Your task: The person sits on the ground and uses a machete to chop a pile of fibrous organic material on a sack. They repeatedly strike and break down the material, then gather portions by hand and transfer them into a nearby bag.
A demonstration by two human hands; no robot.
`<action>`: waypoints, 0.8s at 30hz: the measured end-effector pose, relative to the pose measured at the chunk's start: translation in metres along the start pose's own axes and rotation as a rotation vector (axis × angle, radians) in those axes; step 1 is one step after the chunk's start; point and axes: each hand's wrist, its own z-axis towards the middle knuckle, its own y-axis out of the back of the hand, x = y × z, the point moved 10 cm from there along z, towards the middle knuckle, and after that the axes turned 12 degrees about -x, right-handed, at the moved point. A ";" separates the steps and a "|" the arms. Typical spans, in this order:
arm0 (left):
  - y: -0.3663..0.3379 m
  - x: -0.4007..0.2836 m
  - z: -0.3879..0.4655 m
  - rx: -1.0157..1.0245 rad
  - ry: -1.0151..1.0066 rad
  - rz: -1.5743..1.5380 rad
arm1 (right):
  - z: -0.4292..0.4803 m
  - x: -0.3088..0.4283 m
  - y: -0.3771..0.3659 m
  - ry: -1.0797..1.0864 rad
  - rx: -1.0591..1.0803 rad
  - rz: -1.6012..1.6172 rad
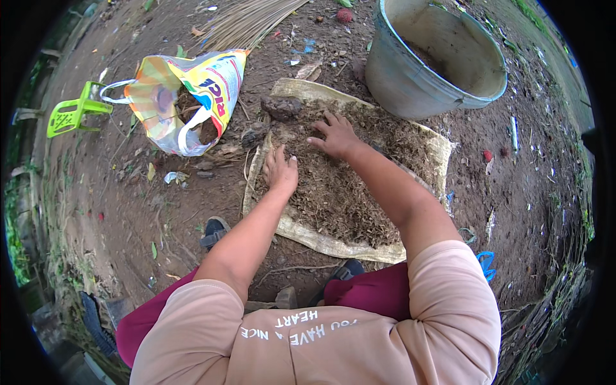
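Note:
A woven sack [332, 243] lies flat on bare soil, covered with loose brown plant matter [344, 202]. My left hand [280, 169] rests at the sack's left side, fingers spread on the brown matter. Further right and a little higher, my right hand [334, 135] touches the same material with its fingers apart. Neither hand grips anything that I can see. A dark clump [281, 107] sits at the sack's upper left corner, with a smaller dark lump [251, 138] just below it. The palms and the undersides of the fingers are hidden.
An opened rice bag with white handles [226, 91] lies left of the sack, holding brown matter. A large worn plastic tub [414, 82] stands at the upper right. Stick-broom bristles [250, 21] lie at the top. A green plastic chair [72, 113] is far left.

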 end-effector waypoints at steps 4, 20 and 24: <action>-0.026 0.013 -0.033 0.022 0.052 -0.069 | -0.041 0.030 -0.041 0.162 0.215 -0.066; -0.008 -0.034 -0.015 -0.085 -0.112 -0.335 | -0.029 0.045 -0.005 -0.018 0.095 0.248; -0.008 -0.031 -0.017 0.019 -0.064 -0.283 | -0.041 0.051 -0.005 -0.018 0.192 0.222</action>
